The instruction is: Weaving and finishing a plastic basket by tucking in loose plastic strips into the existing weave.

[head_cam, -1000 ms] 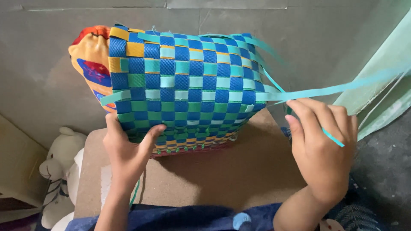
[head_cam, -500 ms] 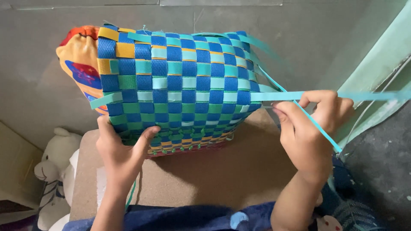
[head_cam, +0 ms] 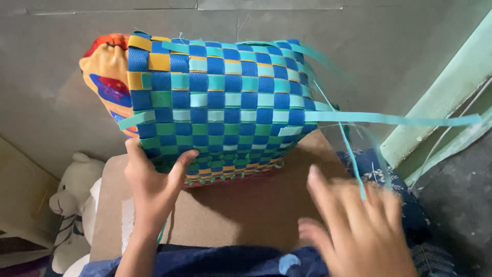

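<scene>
My right hand has let go of the teal strip and dropped toward me, fingers spread and blurred, holding nothing. My left hand presses open against the near left corner of the woven basket, apparently steadying it on the brown board. The loose strip juts past my right hand toward the green wall edge, with bare board between my hands.

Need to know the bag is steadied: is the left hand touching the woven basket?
Touching. The head view shows the left hand pressed against the woven basket, thumb and fingers lying on its lower weave.
</scene>
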